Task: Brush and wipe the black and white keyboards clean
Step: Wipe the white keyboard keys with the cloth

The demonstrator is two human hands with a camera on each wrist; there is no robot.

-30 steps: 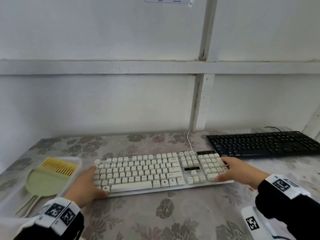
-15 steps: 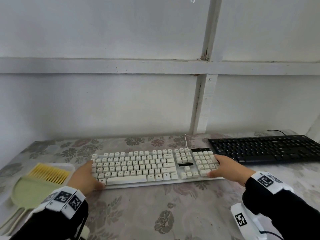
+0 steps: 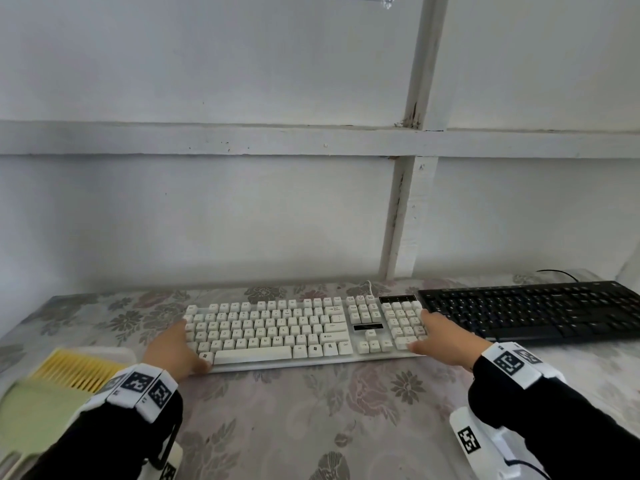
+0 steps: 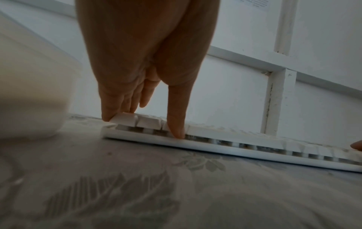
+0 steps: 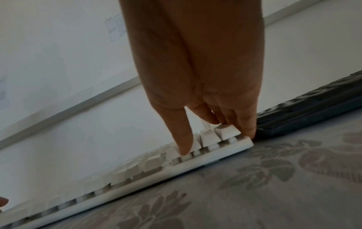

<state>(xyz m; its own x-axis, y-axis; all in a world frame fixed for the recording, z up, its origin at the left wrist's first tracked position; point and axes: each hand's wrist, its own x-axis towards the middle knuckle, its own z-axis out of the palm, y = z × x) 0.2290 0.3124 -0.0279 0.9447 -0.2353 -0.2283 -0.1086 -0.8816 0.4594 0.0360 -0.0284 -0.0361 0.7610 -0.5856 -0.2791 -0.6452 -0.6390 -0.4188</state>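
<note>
The white keyboard (image 3: 277,327) lies flat on the flowered tablecloth, mid-table. My left hand (image 3: 173,351) is at its left end, fingers straight along the side, thumb on the front edge (image 4: 143,127). My right hand (image 3: 440,337) is at the number-pad end in the same way, thumb on the front row, fingers down the right side (image 5: 216,142). The black keyboard (image 3: 530,310) sits just right of it, its left end close to my right fingers (image 5: 313,114). A brush with yellow bristles (image 3: 76,368) and a green dustpan (image 3: 34,410) lie at the left.
The brush and dustpan rest in a white tray (image 3: 114,351) near the table's left front corner; its wall shows just left of my left hand (image 4: 29,100). A white wall with a ledge and a post stands right behind the table. Both keyboards' cables run toward the wall.
Both hands have slid the white keyboard a little to the left and back, so its right end overlaps the black keyboard less. The head view has tilted upward.
</note>
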